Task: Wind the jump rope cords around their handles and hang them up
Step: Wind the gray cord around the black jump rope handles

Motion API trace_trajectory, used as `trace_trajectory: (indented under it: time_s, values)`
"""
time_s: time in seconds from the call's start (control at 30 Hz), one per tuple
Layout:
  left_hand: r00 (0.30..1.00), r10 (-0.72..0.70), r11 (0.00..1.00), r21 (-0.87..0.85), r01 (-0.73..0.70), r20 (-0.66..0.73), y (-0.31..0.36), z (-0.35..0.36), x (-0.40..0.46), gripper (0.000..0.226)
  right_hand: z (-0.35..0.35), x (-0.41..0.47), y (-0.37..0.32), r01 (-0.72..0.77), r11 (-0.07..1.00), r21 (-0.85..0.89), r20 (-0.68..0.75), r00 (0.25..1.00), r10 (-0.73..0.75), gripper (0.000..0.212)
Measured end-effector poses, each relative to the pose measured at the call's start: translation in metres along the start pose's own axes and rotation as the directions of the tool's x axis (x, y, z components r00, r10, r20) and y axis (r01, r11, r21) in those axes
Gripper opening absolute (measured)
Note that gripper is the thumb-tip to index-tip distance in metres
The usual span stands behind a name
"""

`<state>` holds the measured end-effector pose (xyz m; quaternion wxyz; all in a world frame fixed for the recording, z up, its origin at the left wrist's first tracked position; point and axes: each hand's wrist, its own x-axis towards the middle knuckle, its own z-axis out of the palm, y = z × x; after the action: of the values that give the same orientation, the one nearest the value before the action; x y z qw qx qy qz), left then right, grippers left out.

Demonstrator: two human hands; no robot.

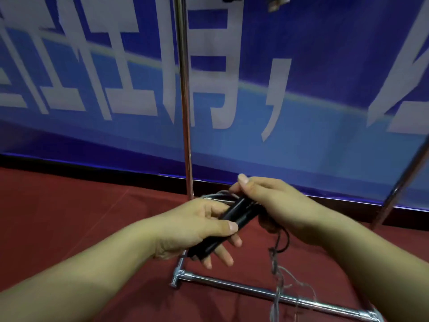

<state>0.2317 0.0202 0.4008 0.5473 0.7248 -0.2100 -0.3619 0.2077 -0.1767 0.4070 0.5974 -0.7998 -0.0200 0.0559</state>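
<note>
Two grips close together, low over a red floor (69,205), with a blue banner (325,66) far behind them and a chrome rack (184,101) rising just beyond the fingertips

Left grip (197,226) wrapped around the lower half of the paired handles (239,212), thumb pressed across the top and fingers curled beneath. Right grip (267,201) closed at the far end of the handles, thumb and forefinger apparently pinching the cord (277,275) there, though the exact contact is hidden

Judged light and rigid, those handles: easy to clamp in one palm, smooth enough to twist if held loosely, so best taken mid-length and squeezed together as one bundle. Judged thin, springy and a bit slick, the cord: likely to spring open off a loose wrap, so best kept taut and fed close to the handle ends, never from far down the slack

Looks, in turn: handles black, slim, cylindrical, lying side by side and slanting away from the left grip toward the right. Cord pale grey and wiry, a small loop showing beyond the right grip, the rest hanging beneath that grip in a blurred tangle and crossing the base bar (255,290) of the rack. A darker looped strand directly under the right grip, too blurred to identify
</note>
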Motion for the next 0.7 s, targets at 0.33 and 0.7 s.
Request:
trace_trajectory:
  time_s: [0.33, 0.7]
  values:
    - [0.986, -0.126, 0.898, -0.434, 0.066, -0.112, 0.021, 0.005, 0.002, 0.055, -0.007, 0.016, 0.001, 0.052, 0.988, -0.145, -0.253, 0.963, -0.088, 0.045]
    - [0.929, 0.246, 0.966, 0.151, -0.211, -0.278, 0.014, -0.002, -0.003, 0.032, -0.001, 0.020, -0.006, 0.040, 0.968, -0.249, -0.575, 0.798, -0.181, 0.050]
